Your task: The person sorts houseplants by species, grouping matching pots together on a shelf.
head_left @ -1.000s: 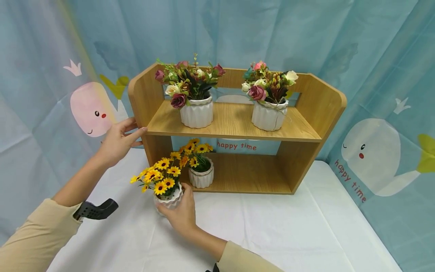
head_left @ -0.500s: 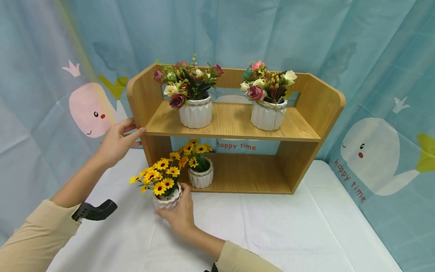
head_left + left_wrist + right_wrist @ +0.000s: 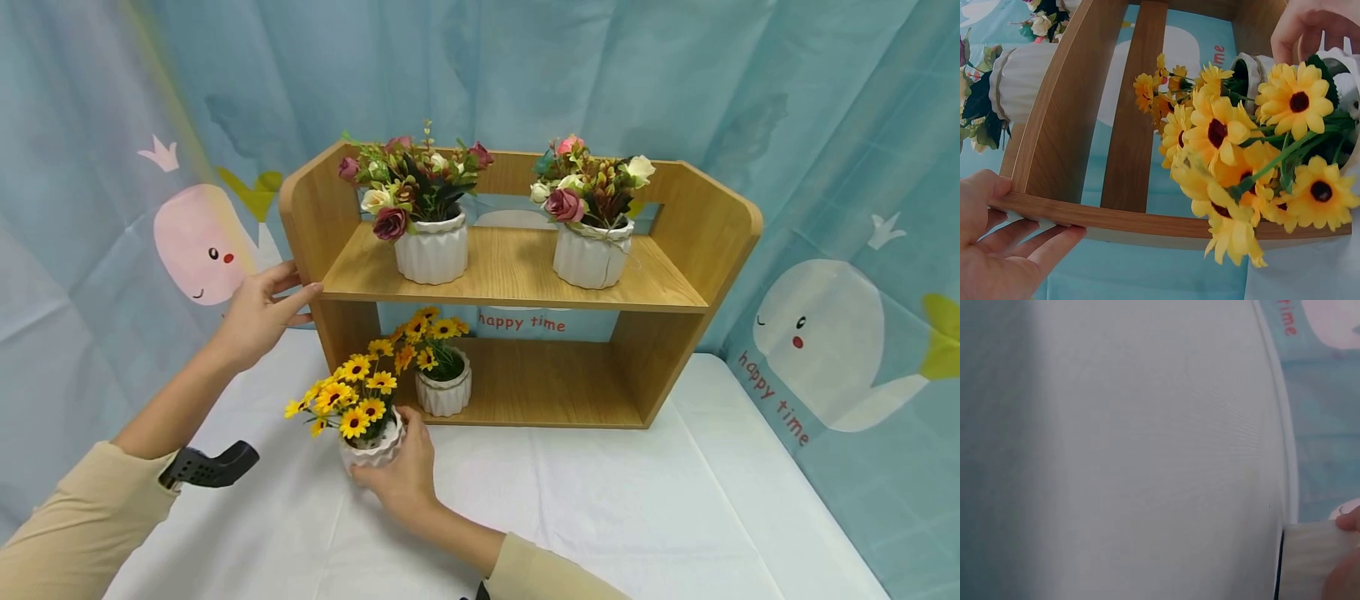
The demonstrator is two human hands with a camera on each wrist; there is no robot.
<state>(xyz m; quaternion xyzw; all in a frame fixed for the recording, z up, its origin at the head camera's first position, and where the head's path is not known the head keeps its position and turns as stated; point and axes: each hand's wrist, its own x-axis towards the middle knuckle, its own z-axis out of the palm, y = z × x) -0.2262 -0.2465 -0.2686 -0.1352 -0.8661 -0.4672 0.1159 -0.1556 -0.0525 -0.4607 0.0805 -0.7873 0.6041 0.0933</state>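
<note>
My right hand (image 3: 401, 471) grips a white ribbed flowerpot (image 3: 372, 450) with yellow sunflowers (image 3: 341, 400), just in front of the shelf's lower left corner. Its thumb is at the near side of the pot and its fingers are at the right side. In the right wrist view only part of the pot (image 3: 1310, 556) and a fingertip show. My left hand (image 3: 262, 312) holds the left side panel of the wooden shelf (image 3: 517, 258), thumb on the front edge and fingers on the outer face. The left wrist view has this hand (image 3: 1010, 244) at the panel, the sunflowers (image 3: 1241, 144) beside it.
A second white pot of sunflowers (image 3: 444, 383) stands on the lower board at left, partly behind the held flowers. Two white pots of mixed roses, one left (image 3: 433, 250) and one right (image 3: 592, 254), stand on the upper board. A white cloth (image 3: 600, 500) covers the table; a blue curtain (image 3: 675, 75) hangs behind.
The held flowerpot and my right hand have shifted only slightly, with the sunflowers turned a little. My left hand keeps its place on the shelf.
</note>
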